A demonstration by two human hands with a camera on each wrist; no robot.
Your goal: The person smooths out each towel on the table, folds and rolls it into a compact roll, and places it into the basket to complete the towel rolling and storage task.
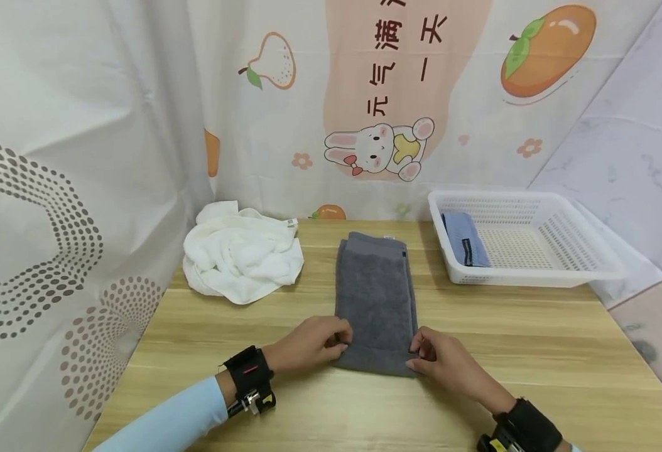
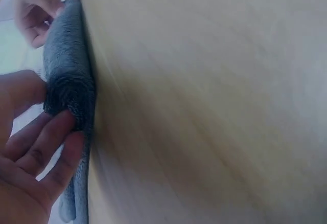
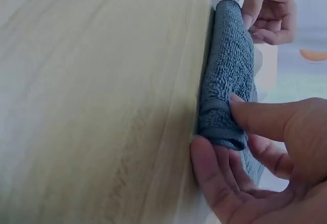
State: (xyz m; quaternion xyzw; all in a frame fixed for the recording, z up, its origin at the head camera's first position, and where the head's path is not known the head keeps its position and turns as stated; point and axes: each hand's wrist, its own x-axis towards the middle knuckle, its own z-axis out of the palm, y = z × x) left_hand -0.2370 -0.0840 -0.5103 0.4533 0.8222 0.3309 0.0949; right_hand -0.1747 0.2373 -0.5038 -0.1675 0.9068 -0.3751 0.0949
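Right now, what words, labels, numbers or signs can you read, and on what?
"元气满": sideways on the backdrop; a further character is cut off by the picture's edge.
"一天": sideways, same backdrop.
Too small to read: black label on the blue cloth; pale tag on the white cloth; dark tag on the grey towel; yellow marks on the wrist gear.

Towel [image 1: 373,295], cloth [image 1: 243,254], basket [image 1: 534,277] on table [image 1: 534,339]
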